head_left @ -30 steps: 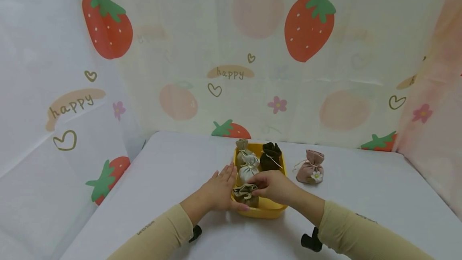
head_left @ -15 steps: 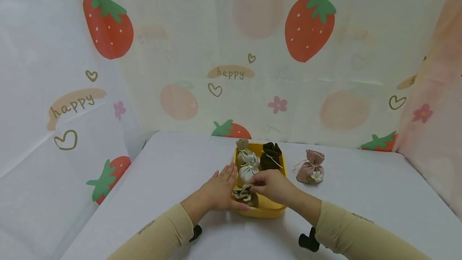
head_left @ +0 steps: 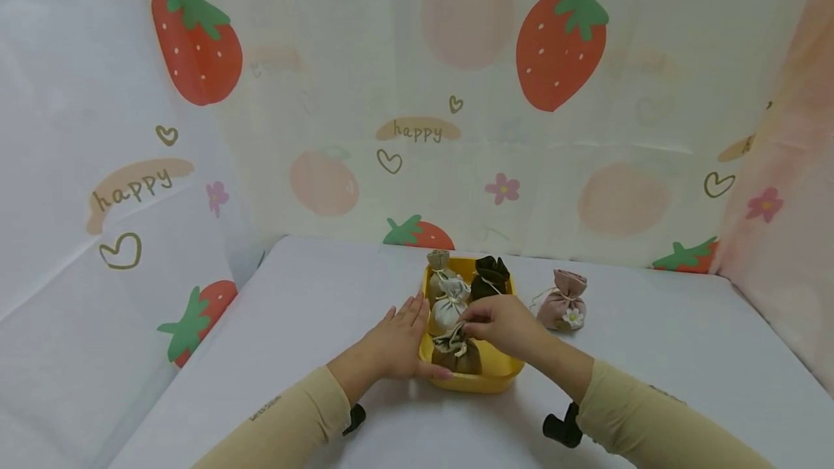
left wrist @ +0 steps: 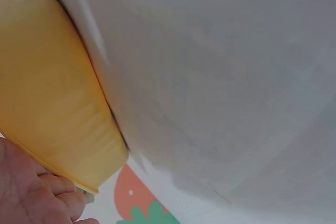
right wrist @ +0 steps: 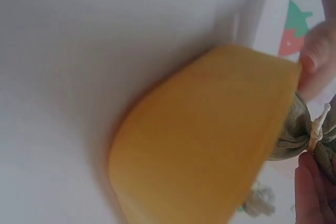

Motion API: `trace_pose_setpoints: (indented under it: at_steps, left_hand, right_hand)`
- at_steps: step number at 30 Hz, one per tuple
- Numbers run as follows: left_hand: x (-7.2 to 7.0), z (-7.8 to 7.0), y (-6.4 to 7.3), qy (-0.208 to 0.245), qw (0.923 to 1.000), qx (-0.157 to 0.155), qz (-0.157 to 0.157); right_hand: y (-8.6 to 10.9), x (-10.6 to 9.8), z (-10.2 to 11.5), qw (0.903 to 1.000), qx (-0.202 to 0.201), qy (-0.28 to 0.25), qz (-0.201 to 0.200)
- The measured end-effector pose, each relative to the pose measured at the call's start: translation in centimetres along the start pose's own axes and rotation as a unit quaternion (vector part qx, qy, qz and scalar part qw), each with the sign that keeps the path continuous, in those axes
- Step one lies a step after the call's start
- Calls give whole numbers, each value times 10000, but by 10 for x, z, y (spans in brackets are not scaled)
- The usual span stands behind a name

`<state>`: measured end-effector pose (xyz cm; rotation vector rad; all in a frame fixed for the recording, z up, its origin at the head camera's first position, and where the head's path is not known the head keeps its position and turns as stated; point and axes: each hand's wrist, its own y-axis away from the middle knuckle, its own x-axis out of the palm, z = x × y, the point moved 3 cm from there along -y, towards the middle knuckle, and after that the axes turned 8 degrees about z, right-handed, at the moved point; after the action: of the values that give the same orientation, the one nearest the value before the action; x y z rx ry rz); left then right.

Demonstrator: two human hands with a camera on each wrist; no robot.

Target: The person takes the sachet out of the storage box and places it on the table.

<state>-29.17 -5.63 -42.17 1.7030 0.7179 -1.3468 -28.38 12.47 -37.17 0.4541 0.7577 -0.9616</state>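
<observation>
My right hand (head_left: pixel 504 326) pinches the gathered neck of an olive-brown drawstring pouch (head_left: pixel 457 362) at the near end of a yellow plastic box (head_left: pixel 485 384). In the right wrist view, the tied cord of this pouch (right wrist: pixel 291 140) shows beside the fingers, above the box wall. My left hand (head_left: pixel 394 347) lies along the left side of the box, fingers straight, thumb at the near rim. Behind the olive-brown pouch, the box holds a white pouch (head_left: pixel 448 306), a beige pouch (head_left: pixel 439 266) and a dark brown pouch (head_left: pixel 489 275), which my right hand partly covers.
A pink pouch (head_left: pixel 562 302) with a white flower stands on the white table (head_left: pixel 313 295), right of the box. Black wrist-camera parts (head_left: pixel 562 429) hang under the sleeves. A strawberry-print curtain (head_left: pixel 417 56) closes off the back and sides.
My right hand has shifted slightly right and up, and the olive-brown pouch has moved right with it and stands straighter. The left hand stays on the box.
</observation>
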Motion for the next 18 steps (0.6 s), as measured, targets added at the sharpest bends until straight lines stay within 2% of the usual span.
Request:
trace_pose_setpoints:
  at_steps: [7,18]
  left_hand:
    - [1,1,0,-66,10000,-8,34]
    - [-2,0,0,-76,9999,67,-11]
  right_hand:
    - [4,-19,1,9994,133,-184,-247]
    - [16,-49,1,9976,384,-3,-572]
